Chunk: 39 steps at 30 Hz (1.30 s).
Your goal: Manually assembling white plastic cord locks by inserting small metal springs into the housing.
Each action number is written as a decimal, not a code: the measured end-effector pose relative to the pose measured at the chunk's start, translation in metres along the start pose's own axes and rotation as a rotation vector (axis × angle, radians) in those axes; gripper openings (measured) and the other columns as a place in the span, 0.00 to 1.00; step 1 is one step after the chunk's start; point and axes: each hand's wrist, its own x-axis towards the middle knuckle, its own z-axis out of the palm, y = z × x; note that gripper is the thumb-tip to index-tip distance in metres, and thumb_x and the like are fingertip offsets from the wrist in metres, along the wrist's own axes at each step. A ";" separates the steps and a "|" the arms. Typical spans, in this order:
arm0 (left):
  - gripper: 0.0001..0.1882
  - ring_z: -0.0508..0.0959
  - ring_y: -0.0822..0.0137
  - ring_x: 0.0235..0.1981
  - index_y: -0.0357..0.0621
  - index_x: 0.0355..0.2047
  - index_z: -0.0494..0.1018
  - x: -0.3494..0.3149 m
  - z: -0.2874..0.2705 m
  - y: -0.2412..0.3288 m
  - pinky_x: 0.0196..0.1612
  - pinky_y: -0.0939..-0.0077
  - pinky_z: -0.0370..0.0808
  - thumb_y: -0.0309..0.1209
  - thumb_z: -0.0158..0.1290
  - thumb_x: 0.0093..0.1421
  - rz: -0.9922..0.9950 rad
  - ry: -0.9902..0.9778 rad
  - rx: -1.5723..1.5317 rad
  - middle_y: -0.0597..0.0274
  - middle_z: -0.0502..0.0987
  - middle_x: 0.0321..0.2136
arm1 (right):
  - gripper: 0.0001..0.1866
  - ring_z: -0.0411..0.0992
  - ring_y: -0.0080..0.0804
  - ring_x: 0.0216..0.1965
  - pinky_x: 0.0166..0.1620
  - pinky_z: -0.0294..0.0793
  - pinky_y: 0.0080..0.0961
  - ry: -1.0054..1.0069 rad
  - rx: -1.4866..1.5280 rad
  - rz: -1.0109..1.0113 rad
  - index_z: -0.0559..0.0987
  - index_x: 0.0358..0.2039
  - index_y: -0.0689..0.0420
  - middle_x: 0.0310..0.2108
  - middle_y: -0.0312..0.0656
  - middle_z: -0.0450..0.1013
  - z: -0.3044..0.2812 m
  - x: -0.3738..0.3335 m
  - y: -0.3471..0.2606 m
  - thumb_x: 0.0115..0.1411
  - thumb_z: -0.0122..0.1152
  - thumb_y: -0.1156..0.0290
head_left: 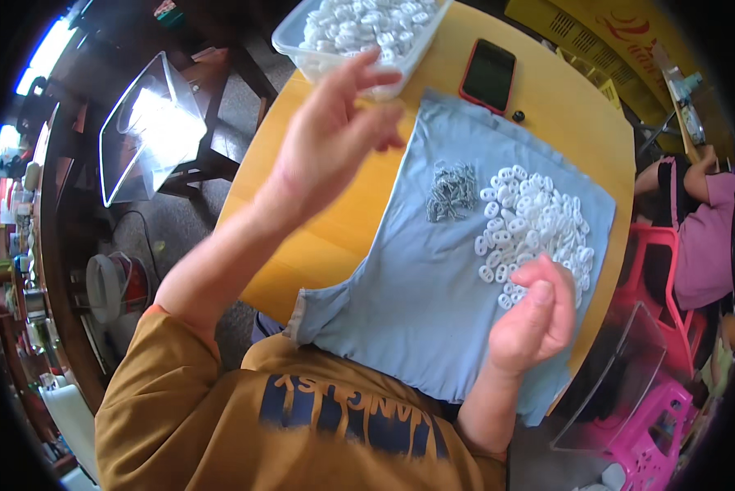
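Observation:
My left hand (339, 123) is raised over the table beside a clear plastic tub (294, 41). Its fingers are apart, slightly smeared by motion, and I see nothing in them. The tub is full of small white oval plastic pieces (367, 24). My right hand (539, 315) is curled closed at the near edge of a loose pile of similar white pieces (539, 213) with slots in them. Whatever it holds, if anything, is hidden by the fingers. Left of that pile lies a heap of small grey metal pieces (451, 192). Both heaps rest on a light blue cloth (424, 303).
The cloth hangs over the near edge of the yellow wooden table (302, 254). A phone in a red case (488, 75) and a small black knob (519, 116) lie at the far side. At right are a red stool (658, 245), a pink stool (658, 425) and another person (707, 237).

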 end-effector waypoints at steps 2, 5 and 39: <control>0.23 0.72 0.75 0.28 0.38 0.54 0.58 -0.030 0.011 -0.009 0.32 0.82 0.72 0.19 0.44 0.57 -0.141 -0.119 -0.027 0.55 0.71 0.42 | 0.10 0.64 0.29 0.23 0.29 0.66 0.24 0.059 0.070 -0.081 0.72 0.31 0.64 0.23 0.40 0.67 0.001 0.002 -0.003 0.57 0.46 0.70; 0.13 0.74 0.75 0.24 0.38 0.40 0.72 -0.058 0.029 -0.007 0.27 0.83 0.71 0.19 0.50 0.53 -0.084 -0.345 0.290 0.60 0.75 0.27 | 0.14 0.61 0.29 0.20 0.24 0.64 0.27 0.111 0.187 -0.222 0.67 0.23 0.57 0.21 0.38 0.64 -0.005 0.005 -0.013 0.59 0.44 0.61; 0.19 0.72 0.61 0.22 0.41 0.37 0.72 -0.031 0.082 -0.038 0.25 0.70 0.70 0.23 0.56 0.40 0.473 -0.681 0.831 0.61 0.70 0.24 | 0.16 0.61 0.28 0.21 0.24 0.60 0.27 0.109 0.348 -0.011 0.70 0.28 0.57 0.22 0.38 0.64 -0.020 0.008 -0.011 0.60 0.40 0.58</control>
